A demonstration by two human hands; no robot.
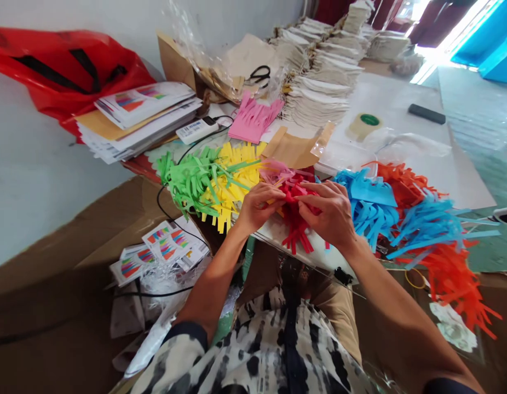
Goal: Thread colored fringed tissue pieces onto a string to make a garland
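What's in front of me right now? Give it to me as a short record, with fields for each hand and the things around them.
left hand: holding the red cut-paper fringe, beside a pink paper fringe
right hand: holding the same red fringe, beside a blue paper fringe
other fringes: yellow, green, orange
farther back: black-handled scissors, tape roll, printed papers
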